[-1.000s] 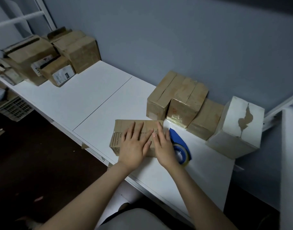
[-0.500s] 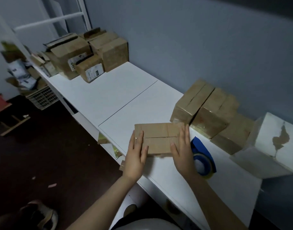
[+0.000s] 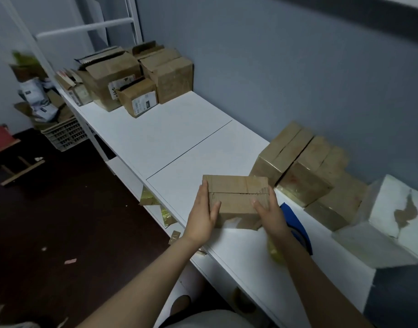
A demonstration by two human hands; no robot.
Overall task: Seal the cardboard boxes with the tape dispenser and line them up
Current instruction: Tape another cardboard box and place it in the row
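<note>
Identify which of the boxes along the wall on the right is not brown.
The white box at the far right end; its torn patch shows brown, while the neighbouring taped boxes are plain brown cardboard.

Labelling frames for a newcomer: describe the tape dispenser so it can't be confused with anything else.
Start at the long white table along the blue-grey wall, then find the small brown cardboard box held between the left hand and right hand near its front edge. The blue plastic tape dispenser lies flat just right of that box, partly hidden by the right forearm. It is the only blue thing among brown and white boxes.
</note>
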